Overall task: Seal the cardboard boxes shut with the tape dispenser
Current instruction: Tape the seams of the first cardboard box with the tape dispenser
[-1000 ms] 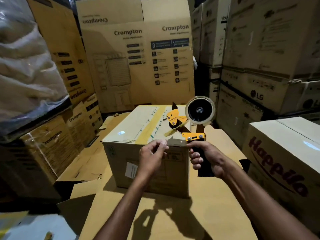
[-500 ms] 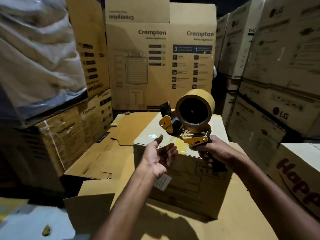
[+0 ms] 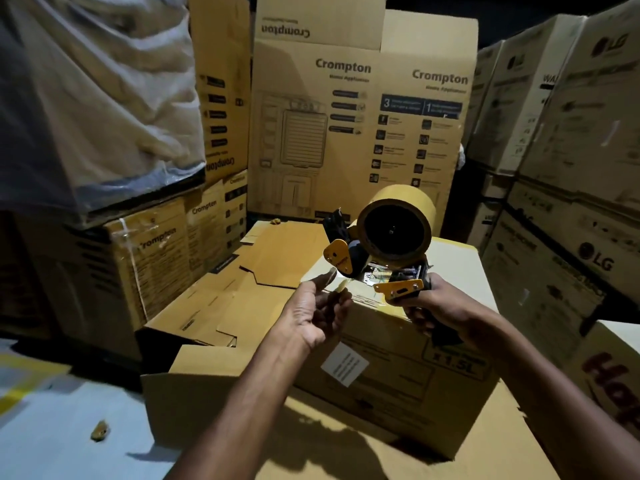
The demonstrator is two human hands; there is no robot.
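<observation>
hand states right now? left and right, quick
Left hand: open, fingers loosely curled, nothing clearly held.
Right hand: closed, holding the tape dispenser by its handle.

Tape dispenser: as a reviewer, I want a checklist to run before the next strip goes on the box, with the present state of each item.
1. Right hand grips the tape dispenser by its handle: ok.
2. Tape roll loaded on the dispenser: ok.
3. Tape end pinched by the left hand: cannot tell; it lies at the fingers.
4. Dispenser mouth set on the cardboard box: not ok; it is held up off the box.
5. Top seam of the box closed and taped: cannot tell; the dispenser hides it.
</observation>
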